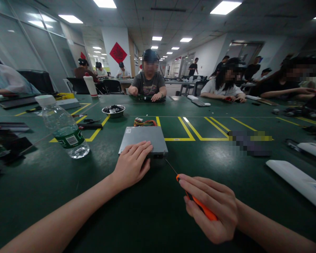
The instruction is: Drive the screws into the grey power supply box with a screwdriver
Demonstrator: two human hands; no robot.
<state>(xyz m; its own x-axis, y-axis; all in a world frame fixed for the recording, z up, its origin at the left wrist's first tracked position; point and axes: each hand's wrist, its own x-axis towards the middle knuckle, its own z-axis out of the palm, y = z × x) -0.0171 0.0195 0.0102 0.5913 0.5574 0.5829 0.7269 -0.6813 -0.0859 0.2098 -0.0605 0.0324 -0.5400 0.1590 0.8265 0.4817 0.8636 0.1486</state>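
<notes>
A grey metal computer power supply (147,135) lies flat on the green table. A bundle of coloured wires (145,122) comes out behind it. My left hand (133,163) grips its near edge, with the fingers laid over the top and the thumb against the front face. In my right hand (213,203) is an orange and black screwdriver (204,207), the fingers closed round its handle. Its thin shaft points up and left, and the tip is close to the near right corner of the power supply. Whether the tip touches the case I cannot tell.
Left of the power supply stands a clear plastic bottle (65,131), looking tilted. Behind are a metal bowl (113,111) of dark small parts and a white cup (90,86). A long white object (297,181) lies at right. Across the table a person (149,82) works.
</notes>
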